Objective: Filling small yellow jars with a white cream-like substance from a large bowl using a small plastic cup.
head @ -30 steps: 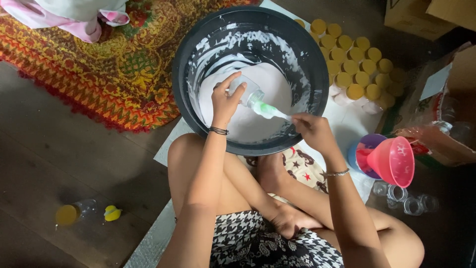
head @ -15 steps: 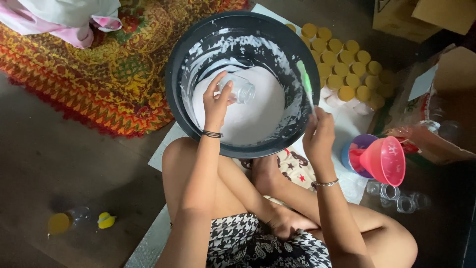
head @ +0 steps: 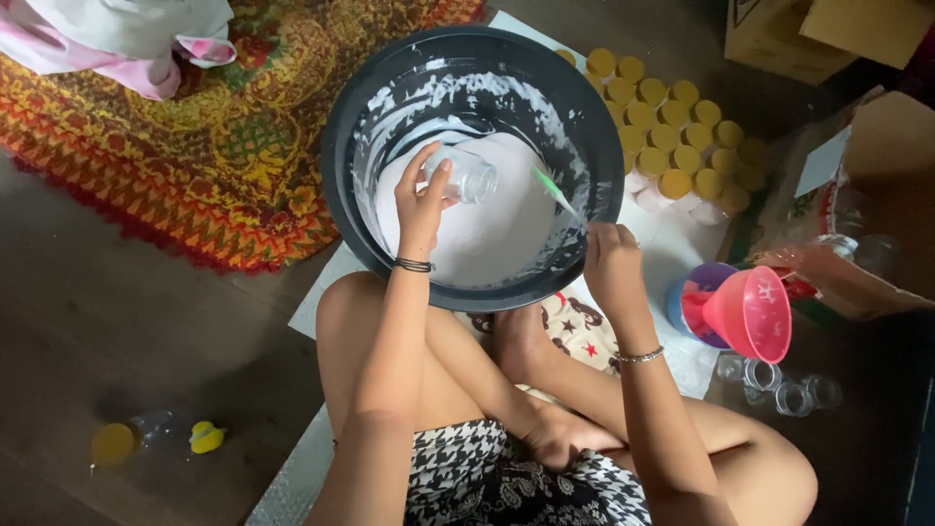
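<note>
A big black basin (head: 341, 117) holds thick white cream (head: 487, 234) that smears its walls. My left hand (head: 421, 200) holds a small clear jar (head: 466, 175) tilted on its side over the cream, mouth pointing right. My right hand (head: 612, 263) rests at the basin's right rim and grips a thin green spatula (head: 553, 191) coated in cream, its tip aimed up and left toward the jar, with a gap between them.
Several filled jars with yellow lids (head: 682, 127) stand right of the basin. A pink funnel (head: 755, 314) sits on a blue cup, empty clear jars (head: 779, 385) beside it. A patterned rug (head: 195, 146) lies left; cardboard boxes (head: 828, 39) sit right. A yellow lid (head: 110, 443) lies on the floor.
A second ago the spatula reached into the jar's mouth. It then swung up along the basin's right wall, and now points back down toward the jar. The jar stayed nearly still.
</note>
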